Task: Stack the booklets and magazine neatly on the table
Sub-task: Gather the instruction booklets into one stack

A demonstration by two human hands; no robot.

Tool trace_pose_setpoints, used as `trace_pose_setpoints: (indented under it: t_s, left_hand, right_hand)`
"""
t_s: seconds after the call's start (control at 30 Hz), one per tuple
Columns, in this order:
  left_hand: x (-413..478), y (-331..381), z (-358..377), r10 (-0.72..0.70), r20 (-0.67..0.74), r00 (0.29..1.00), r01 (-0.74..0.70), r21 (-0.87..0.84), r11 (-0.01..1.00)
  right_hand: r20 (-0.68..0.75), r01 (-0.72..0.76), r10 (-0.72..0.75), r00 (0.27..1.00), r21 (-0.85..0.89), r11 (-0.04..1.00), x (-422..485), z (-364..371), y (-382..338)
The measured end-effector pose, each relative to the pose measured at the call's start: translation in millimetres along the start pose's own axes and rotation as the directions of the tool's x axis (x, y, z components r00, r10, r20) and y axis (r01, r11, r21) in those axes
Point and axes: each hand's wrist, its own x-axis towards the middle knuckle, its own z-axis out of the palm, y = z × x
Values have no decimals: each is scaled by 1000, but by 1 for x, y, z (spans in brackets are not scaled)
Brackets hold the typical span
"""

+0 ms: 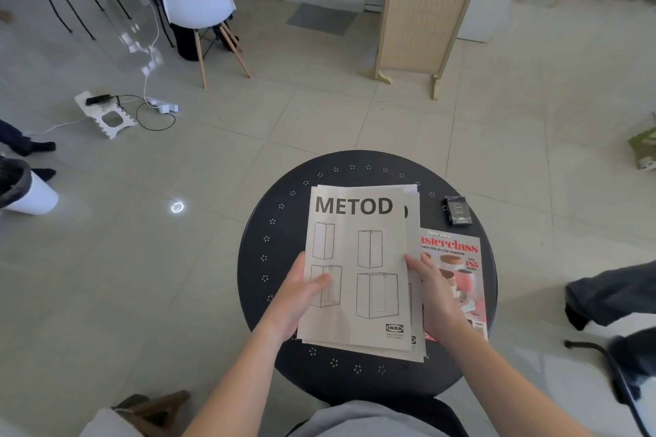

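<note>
Booklets: a pile of white booklets [358, 270], "METOD" cover on top, lies at the middle of the round dark desk [255, 259]; page edges fan out a little at 12 and 3 o'clock, so the pile is not yet square.
Magazine: the red cookery magazine [458, 273] lies flat at 3 o'clock of the pile, its left part hidden under the booklets, not lined up with them.
Left hand: the left hand [298, 298] clamps the pile's 9 o'clock edge, thumb on the cover.
Right hand: the right hand [433, 294] presses the 3 o'clock edge, fingers resting over the magazine.
Other: a small black box [457, 211] sits at 1 o'clock, apart from the papers.
Done: booklets gathered into one pile.
Left: judged, squaring the edges and bringing magazine and booklets into one aligned stack.
</note>
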Motion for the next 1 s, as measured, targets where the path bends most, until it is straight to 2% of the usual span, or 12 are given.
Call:
trace_pose_setpoints:
  t_s: [0.2, 0.3, 0.43, 0.57, 0.7, 0.8, 1.0]
  left_hand:
    - [2, -3, 8, 26, -31, 999, -27, -31, 999]
    - [3, -5, 9, 42, -48, 998, -45, -48, 998]
    - [3, 0, 9, 30, -76, 997, -36, -72, 997]
    - [5, 0, 9, -30, -79, 996, 14, -191, 982]
    - [5, -2, 5, -132, 10, 991, 129, -280, 951]
    - [5, -4, 7, -158, 51, 986, 165, -230, 959]
    - [4, -6, 13, -98, -32, 995, 93, -128, 987]
  right_hand:
    - [-80, 10, -13, 997, -33, 999, 1, 10, -2]
    - [-64, 0, -4, 998, -71, 997, 1, 14, -3]
    - [-28, 65, -72, 997, -199, 978, -2, 22, -7]
    - [-37, 100, -118, 992, -310, 945, -2, 24, -8]
    - [-40, 119, -143, 989, -367, 922, 0, 23, -6]
    - [-32, 111, -134, 990, -396, 912, -1, 24, -5]
    - [-59, 64, -95, 994, -402, 913, -3, 26, -3]
